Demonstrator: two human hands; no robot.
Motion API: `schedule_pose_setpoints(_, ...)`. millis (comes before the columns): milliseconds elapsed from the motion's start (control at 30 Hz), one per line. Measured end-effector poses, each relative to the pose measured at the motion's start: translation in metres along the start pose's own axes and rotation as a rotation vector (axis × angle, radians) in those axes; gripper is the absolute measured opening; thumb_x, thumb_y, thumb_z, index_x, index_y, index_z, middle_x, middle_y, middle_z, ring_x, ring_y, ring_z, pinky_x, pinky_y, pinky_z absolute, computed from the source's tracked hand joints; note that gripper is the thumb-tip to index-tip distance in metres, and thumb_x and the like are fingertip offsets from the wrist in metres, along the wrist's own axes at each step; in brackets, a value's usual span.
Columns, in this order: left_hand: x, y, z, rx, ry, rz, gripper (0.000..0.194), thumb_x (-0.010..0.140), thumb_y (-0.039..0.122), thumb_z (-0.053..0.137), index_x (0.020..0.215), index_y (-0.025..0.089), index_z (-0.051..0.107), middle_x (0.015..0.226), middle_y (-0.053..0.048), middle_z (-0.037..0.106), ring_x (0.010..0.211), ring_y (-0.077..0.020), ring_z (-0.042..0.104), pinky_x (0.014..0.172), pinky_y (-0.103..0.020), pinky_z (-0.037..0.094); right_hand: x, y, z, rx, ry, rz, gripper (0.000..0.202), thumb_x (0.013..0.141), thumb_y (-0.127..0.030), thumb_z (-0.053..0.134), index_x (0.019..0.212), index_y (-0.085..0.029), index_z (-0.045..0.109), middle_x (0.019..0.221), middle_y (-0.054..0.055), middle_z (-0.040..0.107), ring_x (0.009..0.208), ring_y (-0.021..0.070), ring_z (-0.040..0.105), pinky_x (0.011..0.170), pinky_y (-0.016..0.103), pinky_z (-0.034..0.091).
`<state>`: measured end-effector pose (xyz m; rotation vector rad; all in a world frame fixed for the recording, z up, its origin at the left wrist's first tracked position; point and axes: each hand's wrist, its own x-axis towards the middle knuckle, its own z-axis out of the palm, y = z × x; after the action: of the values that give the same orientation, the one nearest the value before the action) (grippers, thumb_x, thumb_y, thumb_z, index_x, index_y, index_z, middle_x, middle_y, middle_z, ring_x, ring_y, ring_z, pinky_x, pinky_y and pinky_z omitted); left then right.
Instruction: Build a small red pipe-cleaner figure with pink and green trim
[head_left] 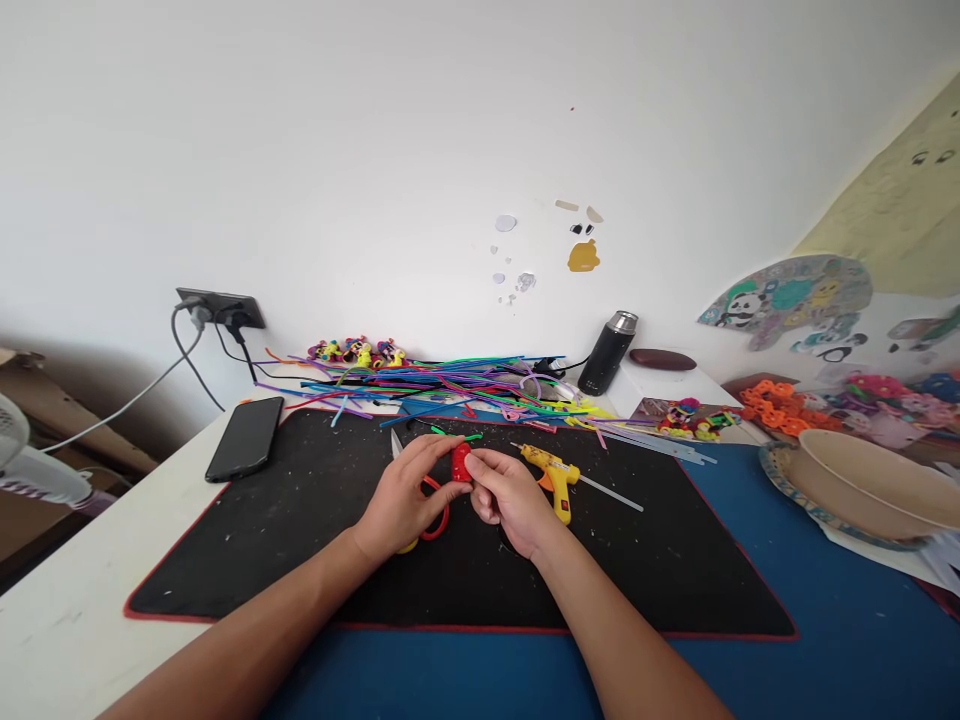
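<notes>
A small red piece (460, 462) with green ends sticking out at its top is held between my two hands, above the black mat (637, 580). My left hand (409, 495) grips it from the left, with fingers over the top and thumb below. From the right, my right hand (510, 495) pinches it with thumb and curled fingers. Scissors with red and yellow handles (435, 522) lie partly hidden behind my left hand. Just right of my right hand, a yellow glue gun (555, 480) rests on the mat with a clear glue stick in it.
Many coloured pipe cleaners (450, 382) lie along the wall, beside small colourful figures (360, 351). A phone (245, 438) is at the left, a black flask (609, 353) at the back. Farther right are orange pieces (776, 405) and a beige bowl (877, 490).
</notes>
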<state>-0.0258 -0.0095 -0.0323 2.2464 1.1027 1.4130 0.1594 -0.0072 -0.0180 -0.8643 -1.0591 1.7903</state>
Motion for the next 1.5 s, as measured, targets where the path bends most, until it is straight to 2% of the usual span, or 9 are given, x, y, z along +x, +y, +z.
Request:
schedule_pose_setpoints(133,0.002,0.005,-0.003,-0.111,-0.057,-0.088,0.05,0.095,0.042,0.073,0.14,0.026,0.064,0.131,-0.011,0.071,0.118,-0.0286,0.068,0.105,-0.043,0.054,0.0,0.0,0.001,-0.007,-0.012,-0.009,0.042,0.08,-0.055,0.083,0.088,-0.017,0.066,0.048,-0.009,0.045,0.041,0.0068,0.036,0.04,0.023,0.017)
schedule_pose_setpoints(300,0.006,0.009,-0.002,-0.373,-0.102,-0.332,0.038,0.095,0.043,0.072,0.128,0.025,0.07,0.123,-0.01,0.073,0.11,-0.0266,0.071,0.098,-0.04,0.056,-0.001,0.0,0.002,-0.019,0.005,-0.008,0.041,0.079,-0.053,0.084,0.09,-0.017,0.068,0.048,-0.01,0.043,0.041,0.0066,0.035,0.04,0.023,0.016)
schedule_pose_setpoints(600,0.01,0.009,0.002,-0.899,-0.031,-0.618,0.036,0.082,0.034,0.086,0.116,0.023,0.079,0.111,-0.008,0.08,0.105,-0.0229,0.071,0.093,-0.033,0.055,-0.002,-0.002,0.003,-0.009,-0.005,-0.012,0.041,0.081,-0.054,0.083,0.093,-0.017,0.068,0.049,-0.009,0.045,0.041,0.0072,0.036,0.04,0.023,0.016)
schedule_pose_setpoints(800,0.011,0.002,0.002,-1.235,-0.031,-0.731,0.037,0.077,0.027,0.09,0.114,0.024,0.081,0.122,-0.011,0.078,0.089,-0.018,0.071,0.076,-0.027,0.054,-0.004,-0.005,0.008,0.0,-0.044,-0.008,0.043,0.082,-0.053,0.082,0.103,-0.017,0.07,0.05,-0.009,0.046,0.041,0.0073,0.035,0.04,0.023,0.017)
schedule_pose_setpoints(933,0.01,0.003,0.003,-1.206,-0.065,-0.736,0.039,0.083,0.028,0.085,0.121,0.025,0.079,0.132,-0.013,0.074,0.096,-0.0215,0.071,0.077,-0.03,0.055,-0.004,-0.004,0.008,-0.01,-0.024,-0.015,0.044,0.08,-0.053,0.083,0.102,-0.017,0.069,0.049,-0.01,0.044,0.04,0.0073,0.034,0.04,0.023,0.017)
schedule_pose_setpoints(1033,0.01,0.002,0.002,-1.086,-0.065,-0.71,0.04,0.085,0.033,0.084,0.124,0.025,0.078,0.13,-0.013,0.075,0.102,-0.0238,0.07,0.079,-0.031,0.055,-0.004,-0.004,0.008,-0.01,0.025,-0.017,0.045,0.077,-0.053,0.086,0.097,-0.017,0.066,0.048,-0.012,0.041,0.041,0.0069,0.035,0.04,0.022,0.017)
schedule_pose_setpoints(1200,0.01,0.001,0.0,-0.926,-0.063,-0.651,0.043,0.083,0.036,0.086,0.123,0.024,0.078,0.121,-0.009,0.077,0.091,-0.0194,0.07,0.079,-0.03,0.056,-0.003,-0.005,0.008,-0.005,0.072,-0.012,0.048,0.074,-0.054,0.088,0.092,-0.018,0.063,0.049,-0.012,0.041,0.041,0.0065,0.035,0.04,0.022,0.015)
schedule_pose_setpoints(1333,0.012,0.002,0.002,-0.917,-0.076,-0.638,0.04,0.08,0.032,0.089,0.117,0.022,0.078,0.114,-0.008,0.077,0.092,-0.0194,0.07,0.079,-0.029,0.057,-0.003,-0.003,0.007,-0.011,0.06,-0.002,0.047,0.074,-0.053,0.088,0.093,-0.017,0.064,0.049,-0.012,0.042,0.041,0.0067,0.036,0.04,0.022,0.016)
schedule_pose_setpoints(1500,0.014,0.003,0.001,-1.03,-0.003,-0.686,0.039,0.077,0.027,0.09,0.113,0.019,0.076,0.112,-0.009,0.079,0.102,-0.023,0.073,0.088,-0.032,0.057,-0.002,-0.003,0.005,0.003,0.053,-0.018,0.046,0.078,-0.056,0.082,0.097,-0.017,0.068,0.05,-0.01,0.044,0.041,0.007,0.037,0.041,0.023,0.016)
